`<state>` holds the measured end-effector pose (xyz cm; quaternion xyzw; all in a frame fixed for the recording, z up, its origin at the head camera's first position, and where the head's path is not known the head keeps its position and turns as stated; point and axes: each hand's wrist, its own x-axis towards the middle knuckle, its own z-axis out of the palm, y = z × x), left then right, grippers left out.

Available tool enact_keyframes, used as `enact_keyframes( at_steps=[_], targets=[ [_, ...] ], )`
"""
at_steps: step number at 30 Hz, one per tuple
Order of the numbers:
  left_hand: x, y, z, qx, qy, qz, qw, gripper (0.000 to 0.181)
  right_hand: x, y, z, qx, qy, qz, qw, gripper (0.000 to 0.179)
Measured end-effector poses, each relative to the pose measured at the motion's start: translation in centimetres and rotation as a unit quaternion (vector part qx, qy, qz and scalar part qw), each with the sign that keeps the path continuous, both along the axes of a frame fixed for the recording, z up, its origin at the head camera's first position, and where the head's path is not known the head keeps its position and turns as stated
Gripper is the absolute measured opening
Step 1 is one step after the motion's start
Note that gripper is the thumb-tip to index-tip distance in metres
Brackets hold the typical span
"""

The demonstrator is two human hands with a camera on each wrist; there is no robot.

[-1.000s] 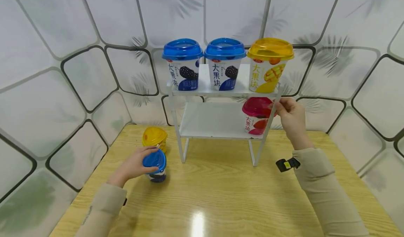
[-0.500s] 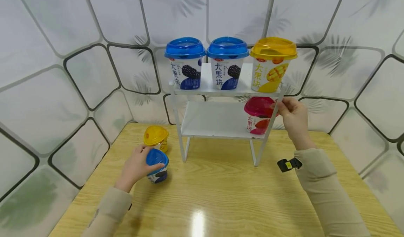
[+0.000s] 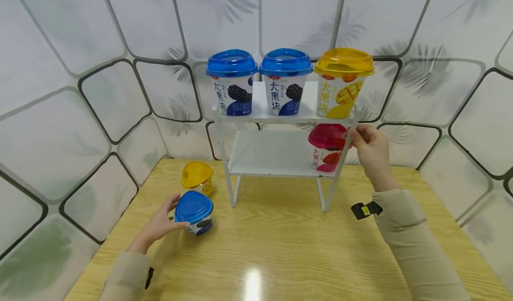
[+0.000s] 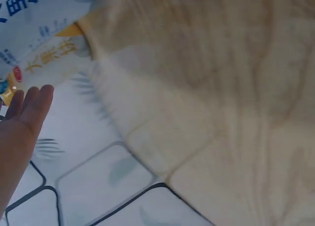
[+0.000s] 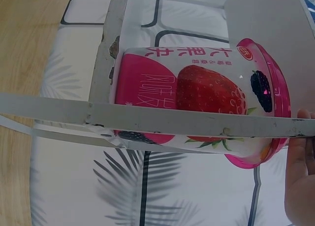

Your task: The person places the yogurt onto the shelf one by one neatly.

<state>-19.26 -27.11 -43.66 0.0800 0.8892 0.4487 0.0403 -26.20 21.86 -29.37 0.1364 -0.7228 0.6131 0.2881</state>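
My left hand [image 3: 162,223] is at the left side of a blackberry yogurt cup [image 3: 202,226] with a blue lid. Its thumb lies along the front of the lid and its fingers are at the far side. In the left wrist view, the fingers [image 4: 43,99] look straight beneath the cups. My right hand [image 3: 372,152] pinches the right upright of the white two-tier rack [image 3: 266,152], with fingertips close to the pink lid. Behind that upright, a strawberry yogurt cup [image 5: 206,85] stands on the lower shelf.
Two blue-lidded cups, the left one [image 3: 234,94] and the middle one [image 3: 285,94], share the upper shelf with a yellow-lidded mango cup [image 3: 340,96]. Just behind the left-hand cup is a yellow-lidded cup [image 3: 197,174] on the wooden table [image 3: 272,243]. Patterned panels [image 3: 296,16] enclose the table.
My left hand has shifted from over the blue lid to its left side, so more of the lid shows. The cup now sits turned slightly differently. My right hand stays at the rack.
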Motion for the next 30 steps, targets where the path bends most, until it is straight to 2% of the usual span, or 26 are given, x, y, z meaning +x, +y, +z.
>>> enact_keyframes(
  at_steps=[5,10,18,23,30],
  targets=[
    [-0.1,-0.6,-1.0,0.032,-0.054,-0.017,0.9979,0.097,0.0,0.0,0.1,0.004,-0.002,0.000,1.0000,0.017],
    [-0.3,-0.6,-1.8,0.041,-0.079,-0.052,0.9947,0.100,0.1,0.0,0.0,0.018,-0.005,-0.011,0.9998,0.017],
    [-0.8,-0.4,-2.9,0.054,-0.048,-0.066,0.9953,0.101,0.0,0.1,-0.2,0.010,-0.016,-0.011,0.9998,0.020],
    [-1.0,0.0,-3.0,0.075,-0.050,-0.056,0.9944,0.100,-0.1,0.1,-0.5,0.002,-0.010,-0.007,0.9999,0.018],
    [-1.2,0.5,-3.2,0.086,-0.042,-0.042,0.9945,0.095,0.0,0.1,-0.2,0.018,-0.010,-0.014,0.9997,0.019]
  ],
)
